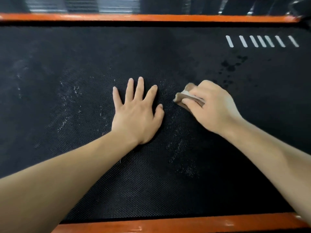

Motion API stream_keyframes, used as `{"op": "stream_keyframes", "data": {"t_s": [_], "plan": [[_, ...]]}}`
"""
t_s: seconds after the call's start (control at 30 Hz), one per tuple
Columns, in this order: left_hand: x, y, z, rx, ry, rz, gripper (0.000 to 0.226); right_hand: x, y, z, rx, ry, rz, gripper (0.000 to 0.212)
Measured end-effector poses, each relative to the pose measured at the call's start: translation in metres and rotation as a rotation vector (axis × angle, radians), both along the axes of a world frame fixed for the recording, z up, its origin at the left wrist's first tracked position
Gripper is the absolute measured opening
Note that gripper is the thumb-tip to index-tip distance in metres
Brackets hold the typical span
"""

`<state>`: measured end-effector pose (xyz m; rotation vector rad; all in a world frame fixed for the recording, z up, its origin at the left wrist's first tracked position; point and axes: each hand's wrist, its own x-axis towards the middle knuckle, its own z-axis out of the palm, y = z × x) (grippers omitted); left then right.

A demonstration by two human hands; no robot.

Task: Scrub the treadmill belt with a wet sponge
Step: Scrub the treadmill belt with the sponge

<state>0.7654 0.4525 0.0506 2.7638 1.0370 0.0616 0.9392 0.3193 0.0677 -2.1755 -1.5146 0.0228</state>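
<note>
Words, numbers, brands: none can be read.
Marks: seven white slanted bars in a row, printed on the black belt.
Place: far right part of the belt, near the far edge.
Spacing: uneven, the middle bars closer together than the outer ones.
Meaning: cannot tell.

The left hand and the right hand were both bare. Behind them the left forearm and the right forearm were bare too, uncovered from the wrists back to the lower edge of the view. The fingers of the left hand were long and slender, with short nails. Each wrist was narrow and each forearm smooth, looking broader nearer the camera. The right hand's outline was softly blurred, its knuckles showing as low ridges.
</note>
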Motion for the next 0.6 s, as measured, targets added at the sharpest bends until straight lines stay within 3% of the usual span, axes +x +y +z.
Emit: {"op": "stream_keyframes", "data": {"t_s": [0.17,0.23,0.33,0.5,0.6], "plan": [[0.001,0.002,0.000,-0.022,-0.002,-0.006,0.064,0.046,0.037,0.002,-0.011,-0.024,-0.343,0.032],[0.000,0.001,-0.001,-0.011,-0.009,-0.004,0.065,0.027,0.036,-0.003,-0.014,-0.091,-0.237,0.032],[0.001,0.001,-0.001,-0.002,-0.021,-0.004,0.067,0.010,0.022,0.000,-0.032,-0.008,0.007,0.026],[0.000,0.003,-0.001,-0.003,-0.009,-0.016,0.069,0.066,0.063,0.005,-0.032,-0.066,-0.382,0.033],[0.000,0.003,0.000,-0.007,-0.014,-0.013,0.068,0.037,0.064,-0.003,-0.045,-0.090,-0.111,0.030]]}}
